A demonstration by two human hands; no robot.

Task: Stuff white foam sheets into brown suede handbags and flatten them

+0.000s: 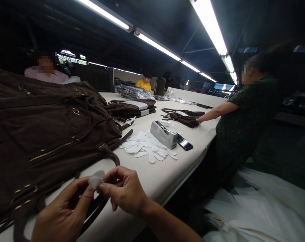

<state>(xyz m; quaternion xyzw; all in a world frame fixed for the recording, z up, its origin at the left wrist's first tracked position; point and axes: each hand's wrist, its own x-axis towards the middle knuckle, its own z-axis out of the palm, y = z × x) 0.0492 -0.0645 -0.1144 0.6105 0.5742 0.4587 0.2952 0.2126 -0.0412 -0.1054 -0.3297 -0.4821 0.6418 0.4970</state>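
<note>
Two hands (61, 215) (127, 191), curled inward, nearly meet, pinching one white tab (96, 180) between them.

left: brown bag (59, 124) blocks | ahead: white strips (145, 145), tape dispenser (164, 135) | passage: table (152, 181), near edge

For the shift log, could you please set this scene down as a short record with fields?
Left hand grip: pinching a white piece
Right hand grip: pinching its right edge, near a dark handle strap
Left side: dark brown bag, brass-coloured fittings
White worktable: heap of round-ended white strips, grey tape dispenser, smartphone
Further along: co-worker's hand at another brown bag
</note>
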